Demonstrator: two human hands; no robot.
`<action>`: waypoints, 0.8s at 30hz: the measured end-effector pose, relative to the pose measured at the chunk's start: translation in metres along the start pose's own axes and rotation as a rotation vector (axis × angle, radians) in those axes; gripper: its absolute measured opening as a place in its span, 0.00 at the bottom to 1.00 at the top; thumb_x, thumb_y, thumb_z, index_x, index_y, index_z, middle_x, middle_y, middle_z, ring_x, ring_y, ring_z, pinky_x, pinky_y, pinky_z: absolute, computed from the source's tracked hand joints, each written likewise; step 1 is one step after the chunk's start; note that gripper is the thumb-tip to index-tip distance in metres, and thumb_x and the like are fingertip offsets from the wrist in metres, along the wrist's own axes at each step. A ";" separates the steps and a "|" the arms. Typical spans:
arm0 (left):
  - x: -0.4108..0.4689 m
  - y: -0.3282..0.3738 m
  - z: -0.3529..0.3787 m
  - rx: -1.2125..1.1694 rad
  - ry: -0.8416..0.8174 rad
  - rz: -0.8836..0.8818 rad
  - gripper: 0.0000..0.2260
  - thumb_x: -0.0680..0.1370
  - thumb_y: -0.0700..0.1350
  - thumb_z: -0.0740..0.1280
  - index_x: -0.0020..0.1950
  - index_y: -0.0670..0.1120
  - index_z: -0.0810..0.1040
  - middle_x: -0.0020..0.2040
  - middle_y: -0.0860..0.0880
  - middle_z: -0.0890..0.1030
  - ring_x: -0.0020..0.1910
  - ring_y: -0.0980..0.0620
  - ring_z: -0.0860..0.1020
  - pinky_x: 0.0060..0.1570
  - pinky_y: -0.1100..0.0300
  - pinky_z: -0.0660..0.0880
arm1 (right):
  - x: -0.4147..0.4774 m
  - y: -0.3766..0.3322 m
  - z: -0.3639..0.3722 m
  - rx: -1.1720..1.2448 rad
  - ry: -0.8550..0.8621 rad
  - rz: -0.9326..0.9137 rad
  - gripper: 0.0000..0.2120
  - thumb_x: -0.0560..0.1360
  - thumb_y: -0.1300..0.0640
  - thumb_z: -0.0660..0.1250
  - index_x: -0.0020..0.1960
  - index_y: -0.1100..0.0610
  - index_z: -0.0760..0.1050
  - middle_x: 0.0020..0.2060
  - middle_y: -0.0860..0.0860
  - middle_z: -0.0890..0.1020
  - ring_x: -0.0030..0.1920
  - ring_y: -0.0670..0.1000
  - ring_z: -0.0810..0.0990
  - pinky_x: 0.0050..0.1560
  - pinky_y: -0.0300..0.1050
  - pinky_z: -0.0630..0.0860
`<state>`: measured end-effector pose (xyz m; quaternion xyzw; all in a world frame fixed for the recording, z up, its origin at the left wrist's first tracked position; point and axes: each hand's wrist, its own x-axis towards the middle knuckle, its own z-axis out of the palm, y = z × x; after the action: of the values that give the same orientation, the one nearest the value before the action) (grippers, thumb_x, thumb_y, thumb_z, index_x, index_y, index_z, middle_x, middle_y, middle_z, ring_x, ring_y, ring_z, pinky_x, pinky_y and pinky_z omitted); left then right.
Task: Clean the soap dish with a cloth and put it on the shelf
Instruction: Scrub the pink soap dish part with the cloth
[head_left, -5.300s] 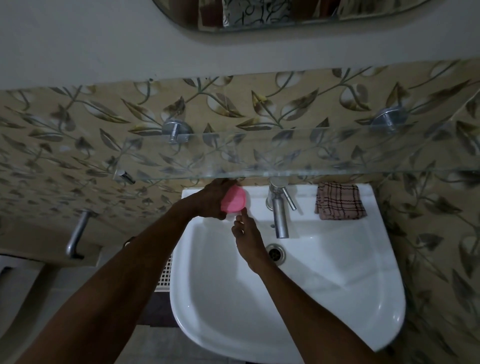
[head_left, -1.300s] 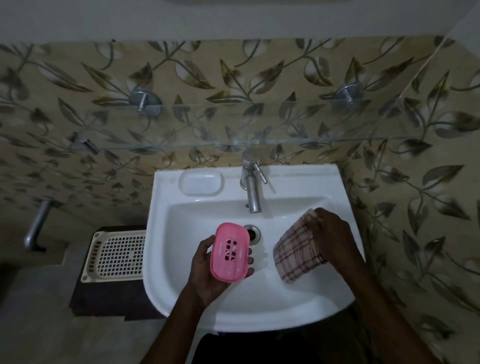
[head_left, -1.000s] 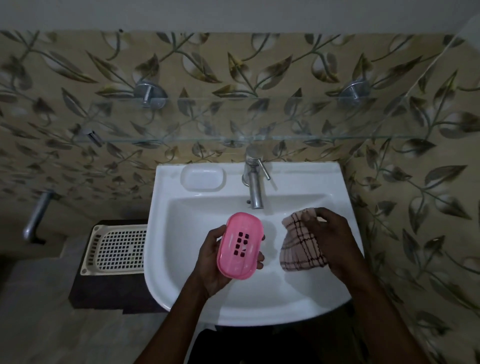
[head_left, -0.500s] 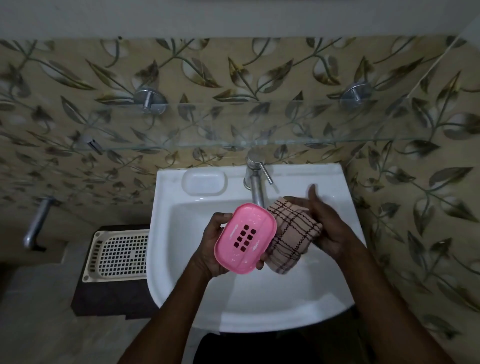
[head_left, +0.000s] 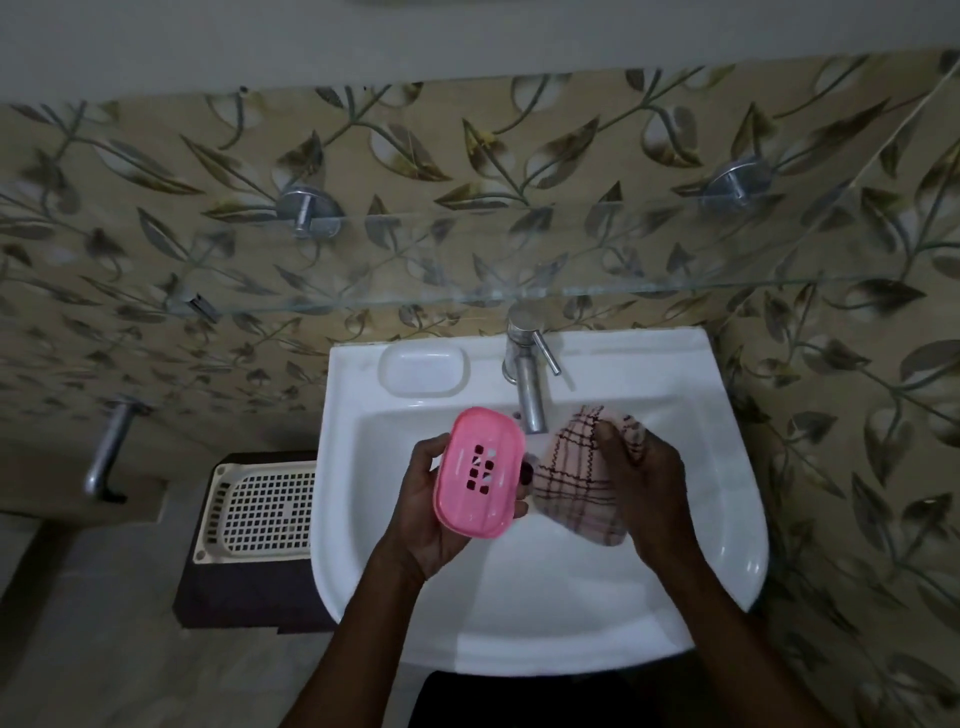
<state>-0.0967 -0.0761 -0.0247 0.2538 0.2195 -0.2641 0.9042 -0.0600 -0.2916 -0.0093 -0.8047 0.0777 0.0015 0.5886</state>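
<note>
My left hand (head_left: 423, 512) grips a pink soap dish (head_left: 479, 470) with drain holes, tilted up over the white sink (head_left: 530, 613). Just right of it, my right hand (head_left: 644, 486) holds a pink checked cloth (head_left: 576, 473), bunched, with the thumb on top. Cloth and dish sit side by side below the tap spout, barely apart. A glass shelf (head_left: 467, 299) on two round metal brackets runs along the leaf-patterned wall above the sink.
A steel tap (head_left: 524, 374) stands at the back of the sink beside a moulded soap recess (head_left: 422, 368). A cream perforated tray (head_left: 265, 512) lies on a dark box left of the sink. A metal handle (head_left: 106, 452) sticks out at far left.
My left hand lifted the pink dish off the sink ledge and my right picked up the cloth. In the last half second the cloth drew slightly back to the right of the dish.
</note>
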 end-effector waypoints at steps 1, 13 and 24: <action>0.000 -0.001 -0.001 -0.023 0.018 -0.009 0.25 0.72 0.56 0.67 0.58 0.37 0.82 0.57 0.35 0.81 0.50 0.38 0.82 0.54 0.46 0.78 | -0.003 -0.006 -0.001 -0.141 0.020 -0.136 0.13 0.76 0.48 0.66 0.47 0.58 0.80 0.41 0.53 0.84 0.43 0.52 0.83 0.43 0.51 0.81; 0.010 0.004 0.004 0.072 0.150 -0.176 0.22 0.79 0.56 0.61 0.58 0.40 0.82 0.53 0.39 0.83 0.47 0.42 0.83 0.49 0.48 0.81 | -0.038 0.012 0.054 -0.322 -0.318 -0.546 0.17 0.76 0.67 0.62 0.64 0.61 0.76 0.57 0.54 0.77 0.61 0.41 0.72 0.64 0.36 0.72; 0.011 -0.003 0.006 0.038 0.127 -0.290 0.25 0.76 0.52 0.70 0.66 0.38 0.75 0.54 0.38 0.83 0.49 0.42 0.83 0.56 0.47 0.80 | -0.032 0.012 0.047 -0.500 -0.437 -0.670 0.13 0.76 0.67 0.63 0.58 0.60 0.79 0.54 0.58 0.80 0.53 0.53 0.78 0.61 0.49 0.75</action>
<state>-0.0887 -0.0859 -0.0270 0.2528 0.3056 -0.3795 0.8358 -0.0885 -0.2467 -0.0322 -0.8832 -0.3147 -0.0008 0.3476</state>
